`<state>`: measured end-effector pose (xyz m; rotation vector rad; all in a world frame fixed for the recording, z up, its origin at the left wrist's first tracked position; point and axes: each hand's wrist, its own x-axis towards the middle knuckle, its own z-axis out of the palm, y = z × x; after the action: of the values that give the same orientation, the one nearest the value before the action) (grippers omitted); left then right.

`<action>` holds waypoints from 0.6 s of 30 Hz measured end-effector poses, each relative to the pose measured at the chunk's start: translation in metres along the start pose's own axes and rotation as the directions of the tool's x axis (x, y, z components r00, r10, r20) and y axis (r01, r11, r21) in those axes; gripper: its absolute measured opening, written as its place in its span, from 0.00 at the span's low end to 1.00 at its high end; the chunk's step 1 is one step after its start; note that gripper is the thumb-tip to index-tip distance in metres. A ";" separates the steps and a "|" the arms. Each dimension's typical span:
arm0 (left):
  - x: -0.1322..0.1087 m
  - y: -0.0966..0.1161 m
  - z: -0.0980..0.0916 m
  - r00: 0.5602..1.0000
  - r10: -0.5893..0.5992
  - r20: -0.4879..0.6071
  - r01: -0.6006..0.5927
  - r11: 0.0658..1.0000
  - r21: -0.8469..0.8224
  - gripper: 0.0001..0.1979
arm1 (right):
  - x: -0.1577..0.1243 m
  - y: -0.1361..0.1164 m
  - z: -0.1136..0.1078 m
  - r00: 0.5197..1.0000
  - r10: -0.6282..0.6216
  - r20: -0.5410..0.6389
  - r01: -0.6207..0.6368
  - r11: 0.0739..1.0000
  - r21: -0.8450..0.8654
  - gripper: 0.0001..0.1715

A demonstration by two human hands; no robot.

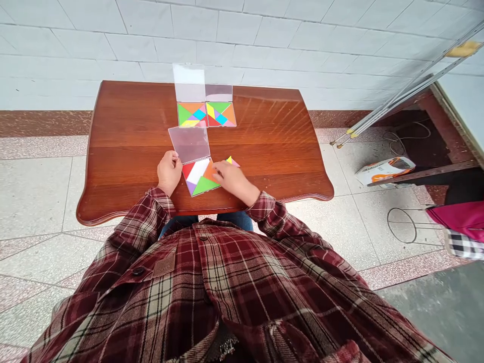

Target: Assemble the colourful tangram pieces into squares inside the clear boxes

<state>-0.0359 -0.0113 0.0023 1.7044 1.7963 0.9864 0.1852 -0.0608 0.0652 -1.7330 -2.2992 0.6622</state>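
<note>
One lid at left hand | orange tile (half hidden), right hand

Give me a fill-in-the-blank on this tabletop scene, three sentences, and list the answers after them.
The left hand grips a clear plastic lid, and the sleeve below that hand has a ____ pattern.
The right hand touches the ____ tangram piece.
Near the far edge of the wooden table lie ____ more tangram cases.

Missing words: plaid; orange; two.
</note>
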 end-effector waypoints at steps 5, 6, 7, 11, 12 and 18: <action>-0.001 0.004 -0.002 1.000 0.003 0.007 -0.003 1.000 0.028 0.08 | 0.012 -0.019 0.008 0.962 -0.154 0.227 0.174 0.982 -0.071 0.28; -0.001 0.004 -0.002 1.000 0.003 0.007 -0.003 1.000 0.027 0.08 | 0.014 -0.020 0.008 0.944 -0.194 0.266 0.222 0.972 -0.081 0.30; -0.001 0.005 -0.002 1.000 0.001 0.007 -0.001 1.000 0.024 0.08 | 0.016 -0.021 0.007 0.927 -0.227 0.299 0.264 0.960 -0.091 0.32; -0.001 0.005 -0.001 1.000 -0.012 0.010 0.012 1.000 0.018 0.08 | 0.023 -0.028 0.004 0.896 -0.234 0.379 0.313 0.936 -0.163 0.35; -0.001 0.005 0.000 1.000 -0.013 0.009 0.013 1.000 0.018 0.07 | 0.024 -0.030 0.003 0.893 -0.221 0.393 0.312 0.932 -0.183 0.34; -0.001 0.004 0.000 1.000 -0.010 0.012 0.009 0.999 0.036 0.07 | 0.032 -0.036 -0.003 0.882 -0.206 0.424 0.333 0.909 -0.251 0.32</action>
<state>-0.0332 -0.0124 0.0052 1.7182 1.8234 0.9435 0.1457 -0.0378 0.0805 -1.4380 -3.0043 0.6564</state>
